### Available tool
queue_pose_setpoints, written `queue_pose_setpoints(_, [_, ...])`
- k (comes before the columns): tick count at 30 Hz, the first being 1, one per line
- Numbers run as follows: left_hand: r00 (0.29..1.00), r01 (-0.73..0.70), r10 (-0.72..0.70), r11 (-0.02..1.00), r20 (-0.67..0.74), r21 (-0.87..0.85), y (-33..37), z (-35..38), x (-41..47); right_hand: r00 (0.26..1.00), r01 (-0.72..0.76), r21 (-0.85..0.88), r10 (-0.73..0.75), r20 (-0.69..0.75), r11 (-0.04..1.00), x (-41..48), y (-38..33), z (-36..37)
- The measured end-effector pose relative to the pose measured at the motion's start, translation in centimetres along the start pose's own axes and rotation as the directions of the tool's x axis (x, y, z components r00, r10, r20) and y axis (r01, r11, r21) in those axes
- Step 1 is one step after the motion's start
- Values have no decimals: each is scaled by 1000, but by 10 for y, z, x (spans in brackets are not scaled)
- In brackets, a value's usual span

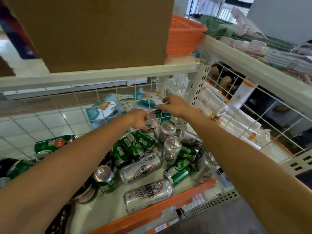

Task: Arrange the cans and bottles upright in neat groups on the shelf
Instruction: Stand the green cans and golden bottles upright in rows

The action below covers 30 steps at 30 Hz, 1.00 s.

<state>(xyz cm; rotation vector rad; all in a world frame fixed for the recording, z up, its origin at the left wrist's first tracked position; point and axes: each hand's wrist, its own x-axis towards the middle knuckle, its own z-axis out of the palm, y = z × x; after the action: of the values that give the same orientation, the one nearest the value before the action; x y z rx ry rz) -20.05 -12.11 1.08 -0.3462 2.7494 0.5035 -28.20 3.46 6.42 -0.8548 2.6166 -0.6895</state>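
cans (pixel 140 169): heaped on the shelf (pixel 152 210), green cans (pixel 131 146) mixed with silver cans (pixel 148 193); most lie on their sides across one another, and a few silver ones at the back stand tilted, near upright.
bottles: none I can make out; the dark shapes at the left front are too blurred to name.
handling: thin metal, probably stiff end to end but easy to dent in a squeeze. The sides are smooth and round, so they will likely roll and slip. The lids look sealed, so they are probably full and fairly heavy.
hold: round the middle of the body, thumb opposite fingers; take the top cans first, since those below carry others.
left hand (pixel 140 120): fingers curled, tips down at the back of the pile; what they have, I cannot tell.
right hand (pixel 172 105): fingers pinched at the mesh (pixel 108 98); on wire or packet edge, I cannot tell.
around: packets (pixel 103 110) behind the mesh, a box (pixel 101 31) and a basket (pixel 184 34) above, rolls (pixel 236 115) to the right.
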Motion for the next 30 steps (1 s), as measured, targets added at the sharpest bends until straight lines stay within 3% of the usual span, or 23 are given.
queue_pose_setpoints(6, [989,140,-143,987,31,72,-44,1,-17,981,87,-135,-61,182,987,13,-43,50])
queue_pose_setpoints(15, [979,160,-177,974,103,158,-59,16,-15,925,75,-485,121,360,871,22,-19,133])
queue_pose_setpoints(30, [970,136,-153,985,189,103,-73,35,9,851,167,-595,191,490,786,27,-12,156])
